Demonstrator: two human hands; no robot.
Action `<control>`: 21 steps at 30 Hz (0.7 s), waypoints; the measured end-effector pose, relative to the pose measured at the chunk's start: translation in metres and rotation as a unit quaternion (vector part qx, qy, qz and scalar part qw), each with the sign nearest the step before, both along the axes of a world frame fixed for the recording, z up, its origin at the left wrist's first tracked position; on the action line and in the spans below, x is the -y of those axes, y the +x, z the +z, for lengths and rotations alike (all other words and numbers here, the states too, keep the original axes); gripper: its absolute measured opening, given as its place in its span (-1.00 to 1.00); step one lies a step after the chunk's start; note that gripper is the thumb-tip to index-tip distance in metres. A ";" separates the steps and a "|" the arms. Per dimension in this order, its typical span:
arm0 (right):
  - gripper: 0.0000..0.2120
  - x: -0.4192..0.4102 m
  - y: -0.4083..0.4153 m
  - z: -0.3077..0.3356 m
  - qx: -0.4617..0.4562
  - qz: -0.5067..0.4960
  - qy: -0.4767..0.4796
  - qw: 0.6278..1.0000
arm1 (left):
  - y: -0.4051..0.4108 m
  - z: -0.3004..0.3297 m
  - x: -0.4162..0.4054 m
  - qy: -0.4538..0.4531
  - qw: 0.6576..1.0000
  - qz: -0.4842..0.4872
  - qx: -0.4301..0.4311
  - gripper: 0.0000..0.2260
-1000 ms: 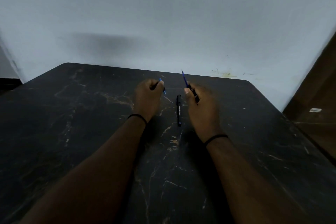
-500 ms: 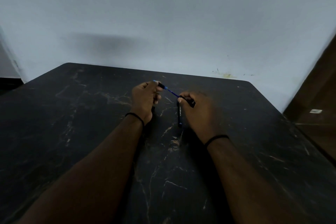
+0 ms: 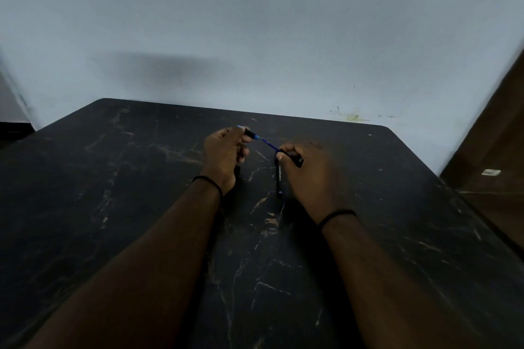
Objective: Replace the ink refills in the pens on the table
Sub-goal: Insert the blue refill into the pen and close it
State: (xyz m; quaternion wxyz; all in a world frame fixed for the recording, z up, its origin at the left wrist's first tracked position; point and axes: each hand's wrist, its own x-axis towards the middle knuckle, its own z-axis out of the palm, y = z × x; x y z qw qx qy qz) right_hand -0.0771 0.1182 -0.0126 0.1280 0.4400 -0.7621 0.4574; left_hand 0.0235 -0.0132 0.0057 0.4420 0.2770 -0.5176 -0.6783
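Nearest to me, my two forearms run up over the dark marbled table (image 3: 113, 207), each with a thin black band at the wrist. Just past them, at about twelve o'clock from my chest, a black pen (image 3: 279, 178) lies flat on the tabletop, pointing away from me, tucked beside my right hand (image 3: 306, 178) on its nine o'clock side.

That right hand is curled closed around a short black pen piece (image 3: 297, 161), whose end shows past my knuckles at three o'clock. From the thumb side a thin blue refill (image 3: 268, 144) runs out toward ten o'clock.

A little further off, my left hand (image 3: 224, 156) is closed too, fingertips pinching the black barrel (image 3: 249, 132); its open mouth meets the far end of the refill. A second dark bit seems to hang below this hand, but I cannot tell what it is.

I judge I am mid-step on this pen: seating the refill in the barrel. Next, I should keep both pieces in one line and slide them together gently, since the refill looks thin enough to bend, then screw the halves closed. The pen lying on the table is still to do, as far as I can judge.

Beyond the table's far edge there is only the pale wall (image 3: 255, 22).
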 end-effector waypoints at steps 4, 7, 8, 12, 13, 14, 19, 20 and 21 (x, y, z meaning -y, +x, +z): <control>-0.91 -0.001 0.001 -0.001 -0.014 -0.002 -0.011 1.000 | 0.000 0.002 -0.002 0.003 1.000 0.004 0.000 -0.79; -0.90 0.001 0.001 0.000 -0.006 0.002 -0.009 1.000 | 0.001 0.003 -0.003 0.003 1.000 -0.001 -0.004 -0.79; -0.90 0.001 0.001 0.000 -0.003 0.004 -0.006 1.000 | 0.001 0.003 -0.003 0.002 1.000 -0.003 -0.007 -0.78; -0.92 0.000 0.003 0.000 -0.004 0.004 0.001 1.000 | 0.001 0.001 -0.001 0.004 1.000 -0.001 -0.002 -0.77; -0.92 -0.001 0.003 0.000 -0.002 0.004 0.002 1.000 | 0.001 0.001 -0.001 0.003 1.000 -0.001 0.002 -0.78; -0.92 -0.001 0.003 0.001 0.000 0.002 0.003 1.000 | 0.000 0.001 -0.001 0.000 1.000 -0.001 0.004 -0.80; -0.92 0.000 0.003 0.000 -0.011 -0.003 0.002 1.000 | -0.001 0.000 -0.002 -0.031 0.999 -0.014 0.029 -0.85; -0.91 0.000 0.003 0.000 -0.019 -0.005 0.000 1.000 | -0.001 0.000 -0.002 -0.037 0.999 -0.017 0.032 -0.85; -0.91 0.000 0.003 -0.001 -0.024 -0.008 -0.002 1.000 | -0.001 0.000 -0.003 -0.040 0.998 -0.019 0.033 -0.84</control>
